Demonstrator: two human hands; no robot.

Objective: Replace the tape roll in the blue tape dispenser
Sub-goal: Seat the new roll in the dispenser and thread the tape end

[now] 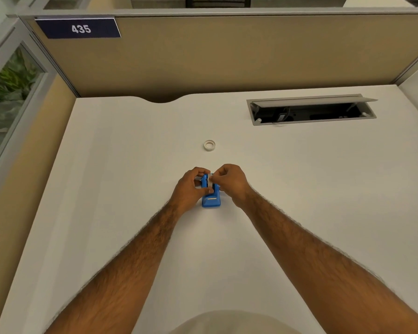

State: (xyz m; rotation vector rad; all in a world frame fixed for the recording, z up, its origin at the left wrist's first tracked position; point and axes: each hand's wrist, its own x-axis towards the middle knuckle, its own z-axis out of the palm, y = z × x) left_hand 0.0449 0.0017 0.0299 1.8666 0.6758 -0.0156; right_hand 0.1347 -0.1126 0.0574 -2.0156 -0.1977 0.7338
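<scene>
A small blue tape dispenser (pixel 211 200) stands on the white desk (pixel 130 165), its cutter end toward me. My left hand (pixel 191 186) grips its left side, thumb across the body. My right hand (pixel 229 180) pinches a whitish tape roll (pixel 210 180) that sits in the dispenser's slot; most of that roll is hidden by my fingers. A second white tape roll (pixel 209 145) lies flat on the desk, farther away and apart from both hands.
An open grey cable hatch (pixel 310 109) is set into the desk at the far right. Tan cubicle partitions (pixel 227 56) close the back and left, with a blue "435" sign (pixel 79 28). My light-coloured clothing (pixel 227 324) shows at the near edge.
</scene>
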